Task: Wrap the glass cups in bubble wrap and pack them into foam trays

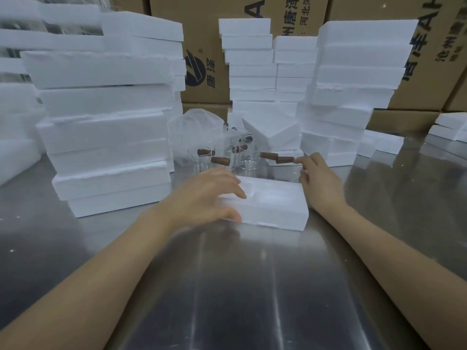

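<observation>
L hand was loosely spread, fingers relaxed, resting on the near-left end of the foam tray, thumb at its front edge; gripped nothing. R hand sat at the tray's far-right corner, fingertips pinching the brown handle of a glass cup. More glass cups stood just beyond both hands, bubble wrap behind them. Foam stacks rose beyond L hand. Cardboard boxes at back showed Chinese print, partly readable: "河北".
</observation>
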`<state>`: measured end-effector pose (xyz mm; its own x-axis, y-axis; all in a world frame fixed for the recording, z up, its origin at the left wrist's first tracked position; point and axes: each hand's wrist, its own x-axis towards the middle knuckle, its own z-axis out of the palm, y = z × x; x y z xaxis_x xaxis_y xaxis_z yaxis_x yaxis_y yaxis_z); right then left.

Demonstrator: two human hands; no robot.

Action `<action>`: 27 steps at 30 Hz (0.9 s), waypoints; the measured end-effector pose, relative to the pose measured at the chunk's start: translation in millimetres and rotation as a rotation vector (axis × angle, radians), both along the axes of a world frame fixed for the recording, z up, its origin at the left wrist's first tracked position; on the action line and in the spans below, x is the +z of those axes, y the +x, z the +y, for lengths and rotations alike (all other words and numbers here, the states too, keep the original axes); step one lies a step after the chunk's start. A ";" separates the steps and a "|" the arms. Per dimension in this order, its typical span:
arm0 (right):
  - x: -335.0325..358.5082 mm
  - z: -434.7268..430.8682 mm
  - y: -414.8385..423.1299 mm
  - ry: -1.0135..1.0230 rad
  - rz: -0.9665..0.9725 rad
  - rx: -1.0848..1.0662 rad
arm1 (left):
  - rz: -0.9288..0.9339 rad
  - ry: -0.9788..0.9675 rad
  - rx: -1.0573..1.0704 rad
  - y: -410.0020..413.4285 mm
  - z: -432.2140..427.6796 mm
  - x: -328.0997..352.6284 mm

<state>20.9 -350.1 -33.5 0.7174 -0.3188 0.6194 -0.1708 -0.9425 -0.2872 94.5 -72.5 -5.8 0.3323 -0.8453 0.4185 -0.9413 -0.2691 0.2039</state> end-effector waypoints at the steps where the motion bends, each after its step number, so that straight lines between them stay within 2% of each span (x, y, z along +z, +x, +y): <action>1: 1.1 -0.6 5.1 -0.018 0.062 -0.008 | -0.023 0.016 -0.016 -0.6 -1.5 0.6; 4: 5.9 -4.0 13.2 0.028 0.209 -0.054 | 0.009 0.017 -0.042 1.5 1.2 -0.6; 7: 8.1 -2.2 20.1 -0.114 0.231 -0.067 | 0.079 -0.054 -0.031 4.5 6.7 -6.2; 9: 10.2 0.4 26.6 -0.202 0.254 -0.071 | 0.117 -0.117 0.079 7.6 2.5 -6.5; 11: 12.0 0.4 33.9 -0.204 0.299 -0.082 | 0.127 -0.204 0.226 16.0 -9.0 -0.6; 15: 8.9 -4.1 42.8 -0.210 0.280 -0.099 | 0.059 -0.352 0.584 47.7 -42.5 19.8; 17: 6.3 -6.4 44.0 -0.215 0.225 -0.088 | 0.023 -0.321 0.725 67.9 -57.0 30.7; 19: 5.3 -7.4 44.2 -0.220 0.239 -0.058 | -0.007 -0.185 0.826 86.7 -69.6 38.6; 23: 4.2 -10.2 45.9 -0.234 0.307 -0.042 | 0.072 -0.003 0.871 117.3 -86.7 37.2; 25: 3.2 -11.8 47.1 -0.192 0.261 -0.020 | 0.102 -0.058 0.910 124.4 -91.8 34.3; 27: 2.2 -11.9 47.6 -0.126 0.206 0.015 | 0.152 -0.259 0.918 125.5 -94.4 33.8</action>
